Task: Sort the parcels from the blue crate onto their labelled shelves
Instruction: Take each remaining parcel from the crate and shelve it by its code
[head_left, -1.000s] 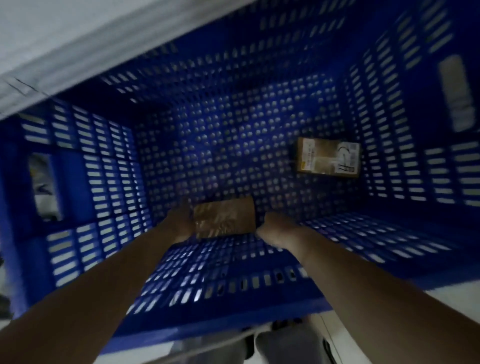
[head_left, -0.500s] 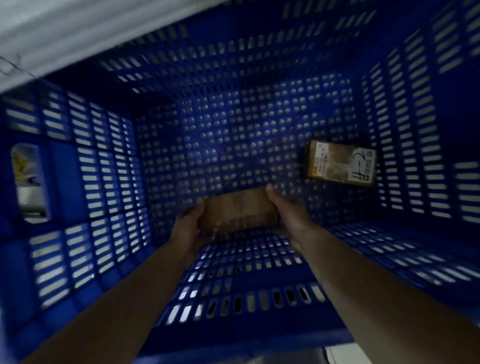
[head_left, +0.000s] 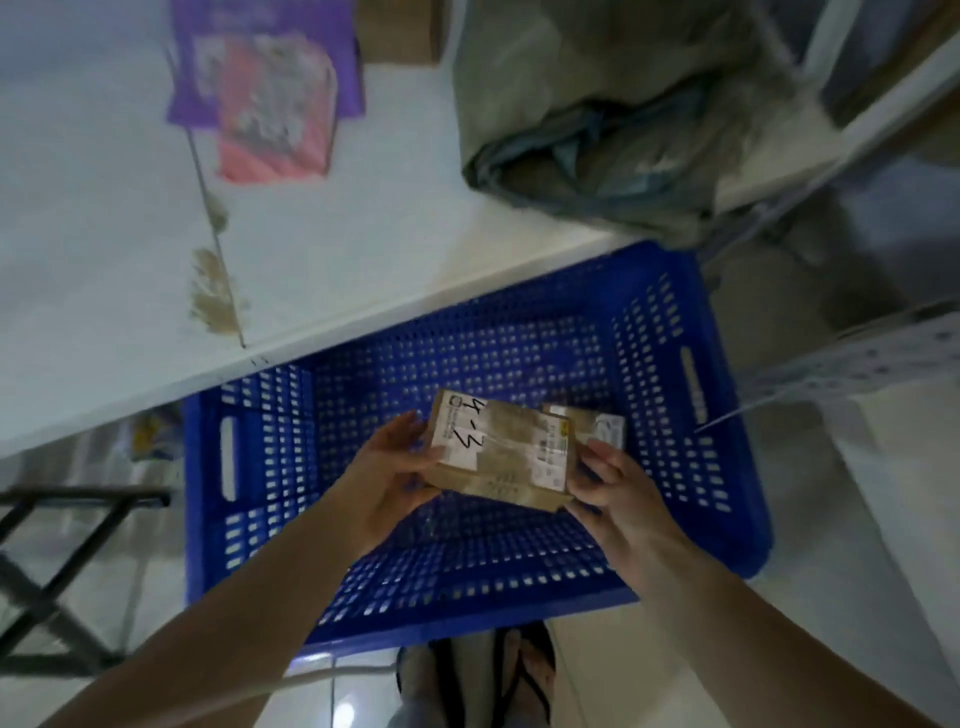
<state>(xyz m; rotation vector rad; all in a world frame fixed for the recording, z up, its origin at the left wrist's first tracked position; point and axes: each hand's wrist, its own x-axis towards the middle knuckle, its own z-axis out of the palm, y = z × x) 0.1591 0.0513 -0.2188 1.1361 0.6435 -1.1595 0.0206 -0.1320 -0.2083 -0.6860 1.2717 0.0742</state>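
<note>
Over the blue crate (head_left: 249, 519), in the head view, both hands held one brown parcel (head_left: 504, 457) level, with its label (head_left: 460, 434) facing up and "4-3" written on it by hand. The left hand (head_left: 387, 478) gripped the parcel's left end, thumb on top and fingers curled beneath. The right hand (head_left: 615, 493) pinched the right end between thumb and fingers. The parcel appeared to be lifted clear of the crate floor. A second parcel (head_left: 597, 426) lay in the crate behind it, partly hidden.

The crate stood on the floor with its far edge tucked under a white shelf (head_left: 389, 234). On that shelf sat a grey bag (head_left: 597, 130) and a purple packet (head_left: 270, 93). A black frame (head_left: 62, 545) stood to the left, and a sandalled foot (head_left: 535, 670) showed just behind the crate's near rim.

The likeliest slip from here was misreading the scrawled number and putting the parcel on the wrong shelf. No shelf markings could be read in this picture. The grip was only at the two ends, so letting go with one hand too early could have let the parcel tip and drop back into the crate. Raising it straight up risked knocking it against the shelf edge overhanging the crate. A step back might also have caught the black frame.
</note>
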